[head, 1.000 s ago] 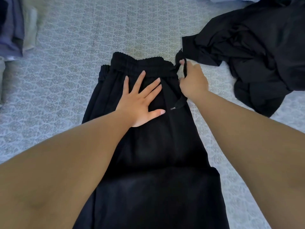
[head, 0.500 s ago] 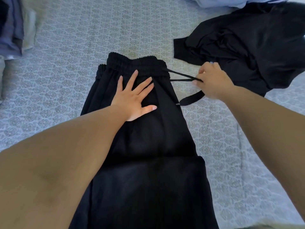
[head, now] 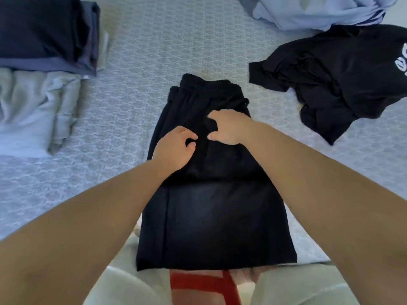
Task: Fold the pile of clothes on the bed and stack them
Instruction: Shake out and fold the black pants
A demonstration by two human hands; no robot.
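- Now the black pants (head: 211, 194) lie flat on the bed (head: 143, 51).
- The left hand (head: 174, 148) and right hand (head: 229, 126) both pinch the cloth.
- Lift both sides together and fold evenly.

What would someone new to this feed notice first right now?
The black pants laid lengthwise down the middle of the patterned bed, with the left hand and right hand both curled on the fabric below the waistband. Next, the crumpled black shirt with white lettering at upper right, beneath a light blue garment. At upper left sits a folded stack.
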